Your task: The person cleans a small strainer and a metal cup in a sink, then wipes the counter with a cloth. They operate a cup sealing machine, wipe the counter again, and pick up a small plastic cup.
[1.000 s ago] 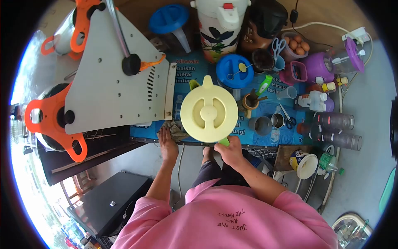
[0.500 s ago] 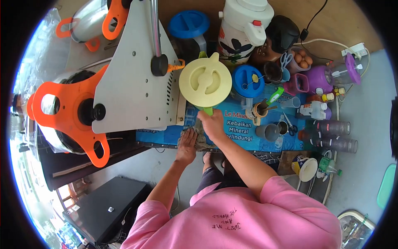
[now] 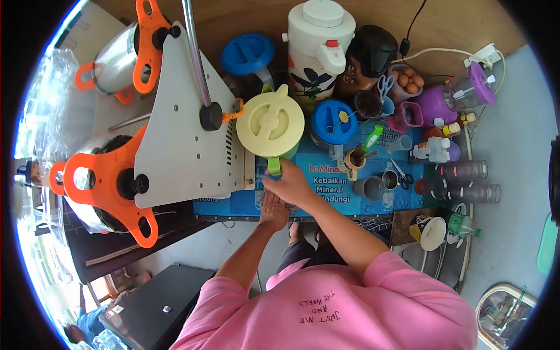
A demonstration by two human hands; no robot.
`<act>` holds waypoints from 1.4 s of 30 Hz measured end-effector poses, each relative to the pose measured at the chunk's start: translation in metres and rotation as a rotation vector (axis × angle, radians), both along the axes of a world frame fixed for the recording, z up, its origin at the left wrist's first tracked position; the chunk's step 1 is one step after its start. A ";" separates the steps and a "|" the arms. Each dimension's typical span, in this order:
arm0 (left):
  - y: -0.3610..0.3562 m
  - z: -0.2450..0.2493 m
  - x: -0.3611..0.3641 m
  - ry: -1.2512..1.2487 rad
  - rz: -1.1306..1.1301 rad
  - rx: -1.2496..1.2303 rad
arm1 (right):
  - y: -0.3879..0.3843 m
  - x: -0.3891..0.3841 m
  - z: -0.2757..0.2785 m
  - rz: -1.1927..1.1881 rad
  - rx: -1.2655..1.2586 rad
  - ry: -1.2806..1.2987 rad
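A pitcher with a pale yellow lid [image 3: 270, 125] and green handle stands on the blue printed table cover [image 3: 332, 189], beside the grey metal panel. My right hand [image 3: 290, 182] is closed round the pitcher's handle. Just below it, my left hand [image 3: 273, 209] presses flat near the table's front edge, its fingertips partly hidden under my right hand. A greyish cloth [image 3: 290, 210] shows beside the left palm. To the pitcher's right is a jug with a blue lid [image 3: 334, 122].
Orange-clamped metal pots [image 3: 108, 184] stand at the left by the grey panel [image 3: 192, 128]. Behind are a white flask [image 3: 319, 46] and another blue-lidded jug [image 3: 247, 53]. Cups, scissors [image 3: 402, 175], eggs [image 3: 408, 80] and dark bottles [image 3: 466, 170] are at the right. A person [image 3: 87, 324] is at lower left.
My left hand has slid right along the front edge, under my right hand, and covers more of the cloth. The camera view has shifted. My right hand still grips the pitcher's handle.
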State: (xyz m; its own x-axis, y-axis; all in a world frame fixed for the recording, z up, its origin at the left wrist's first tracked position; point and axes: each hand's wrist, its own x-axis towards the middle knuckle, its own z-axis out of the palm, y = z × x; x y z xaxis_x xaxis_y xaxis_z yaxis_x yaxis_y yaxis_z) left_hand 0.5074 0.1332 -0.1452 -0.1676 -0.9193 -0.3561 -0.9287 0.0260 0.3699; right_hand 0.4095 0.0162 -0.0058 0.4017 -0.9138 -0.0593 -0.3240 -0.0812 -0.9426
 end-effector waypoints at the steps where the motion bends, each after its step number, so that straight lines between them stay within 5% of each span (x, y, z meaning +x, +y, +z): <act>1: -0.001 -0.006 -0.002 -0.015 -0.007 -0.110 | 0.007 -0.017 0.006 0.018 -0.041 0.035; 3: -0.005 -0.007 0.000 -0.034 -0.011 -0.226 | 0.012 -0.053 0.015 -0.054 -0.108 0.151; 9: -0.018 0.014 -0.005 -0.037 -0.022 -0.045 | -0.025 -0.114 -0.014 -0.464 -0.288 0.597; 14: -0.027 -0.006 -0.008 0.005 -0.018 -0.157 | -0.049 -0.124 -0.062 -0.267 -0.216 0.818; 16: -0.032 0.038 -0.003 0.030 -0.040 -0.011 | -0.053 -0.123 -0.069 -0.170 -0.386 0.823; 17: -0.030 0.014 -0.003 -0.006 -0.025 -0.075 | -0.047 -0.105 -0.025 -0.301 -0.321 0.566; 22: -0.017 -0.010 -0.001 -0.036 -0.006 -0.260 | -0.056 -0.101 -0.056 -0.322 -0.377 0.640; 29: -0.019 0.004 -0.001 -0.024 -0.037 -0.089 | -0.044 -0.090 -0.046 -0.322 -0.411 0.622; 31: -0.020 0.002 -0.002 -0.091 -0.064 -0.097 | -0.047 -0.092 -0.061 -0.250 -0.318 0.749; 33: -0.020 -0.006 -0.004 -0.121 -0.085 -0.092 | -0.044 -0.086 -0.058 -0.266 -0.330 0.574; 34: -0.022 -0.006 -0.005 -0.154 -0.100 -0.068 | -0.044 -0.081 -0.051 -0.262 -0.354 0.692; 35: -0.030 0.001 -0.006 -0.136 -0.079 0.012 | -0.049 -0.082 -0.077 -0.217 -0.170 0.609; 36: -0.035 0.007 -0.009 -0.125 -0.064 0.098 | -0.046 -0.077 -0.064 -0.261 -0.350 0.626; 42: -0.025 0.003 -0.014 -0.166 -0.103 0.014 | -0.033 -0.080 -0.049 -0.204 -0.102 0.545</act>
